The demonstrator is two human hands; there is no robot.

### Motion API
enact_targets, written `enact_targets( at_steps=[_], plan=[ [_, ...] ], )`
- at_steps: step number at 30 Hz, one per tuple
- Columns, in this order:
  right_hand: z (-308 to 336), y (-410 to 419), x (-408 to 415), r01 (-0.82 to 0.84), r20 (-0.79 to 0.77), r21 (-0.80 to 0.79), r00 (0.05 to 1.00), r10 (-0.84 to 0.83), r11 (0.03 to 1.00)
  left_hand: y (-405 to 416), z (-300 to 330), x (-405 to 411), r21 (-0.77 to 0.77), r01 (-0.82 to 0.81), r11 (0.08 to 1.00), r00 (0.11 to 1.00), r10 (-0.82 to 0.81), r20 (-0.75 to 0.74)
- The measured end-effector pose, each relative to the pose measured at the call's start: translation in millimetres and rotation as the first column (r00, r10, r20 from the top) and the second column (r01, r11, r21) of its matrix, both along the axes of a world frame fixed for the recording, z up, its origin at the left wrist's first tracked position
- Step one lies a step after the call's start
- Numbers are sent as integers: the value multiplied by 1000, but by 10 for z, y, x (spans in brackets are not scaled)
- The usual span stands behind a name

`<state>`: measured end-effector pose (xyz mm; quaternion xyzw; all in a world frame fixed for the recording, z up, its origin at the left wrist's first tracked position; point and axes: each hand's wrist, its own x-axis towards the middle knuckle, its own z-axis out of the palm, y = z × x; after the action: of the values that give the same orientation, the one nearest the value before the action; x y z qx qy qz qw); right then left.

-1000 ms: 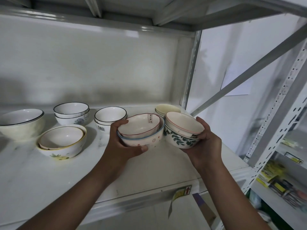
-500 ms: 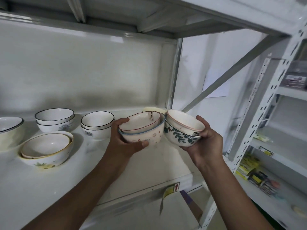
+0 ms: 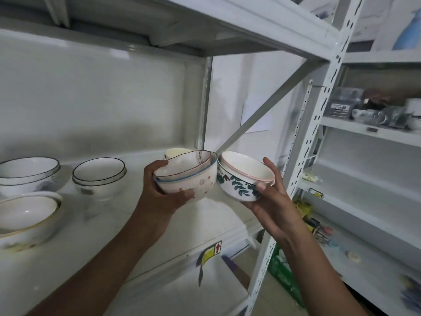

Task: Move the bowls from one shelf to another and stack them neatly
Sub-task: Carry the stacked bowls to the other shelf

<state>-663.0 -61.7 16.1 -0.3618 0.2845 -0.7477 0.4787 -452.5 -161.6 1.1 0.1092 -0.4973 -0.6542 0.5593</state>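
The left hand (image 3: 159,197) is gripping a spotted bowl stack (image 3: 193,181); the right hand (image 3: 271,201) is gripping a leaf-patterned bowl stack (image 3: 237,185), both above the shelf (image 3: 102,224).

Two nested pairs of bowls are held up side by side above the white shelf (image 3: 95,242). The blue-rimmed dotted bowl (image 3: 193,182), with a red-rimmed bowl (image 3: 182,166) nested inside, is gripped by the left hand (image 3: 159,192) — thumb underneath, fingers curled over the far rim. Just beside it, apparently touching, the leaf-patterned bowl (image 3: 237,187) with a pink-rimmed bowl (image 3: 247,167) inside is gripped by the right hand (image 3: 271,197). Left of the left hand, black-rimmed stacked bowls (image 3: 99,176) are seen on the shelf; behind it, a cream bowl (image 3: 174,152) is partly hidden. Right of the right hand — a perforated upright (image 3: 305,142).
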Motion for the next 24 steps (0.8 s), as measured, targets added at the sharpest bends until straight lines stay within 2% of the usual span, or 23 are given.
enact_targets(
  at_steps=[11, 18, 24],
  plan=[
    [-36, 337, -227, 215, -240, 0, 948, -209, 977, 226, 9, -339, -21, 60, 998, 998, -60, 4],
    [35, 605, -639, 227, -192, -51, 953, -233, 972, 492, 167, -726, -74, 73, 995, 997, -71, 31],
    [102, 1036, -1201, 283, -208, -64, 934, -290, 957, 831, 287, -1315, -73, 158, 985, 987, -155, 36]
  ],
)
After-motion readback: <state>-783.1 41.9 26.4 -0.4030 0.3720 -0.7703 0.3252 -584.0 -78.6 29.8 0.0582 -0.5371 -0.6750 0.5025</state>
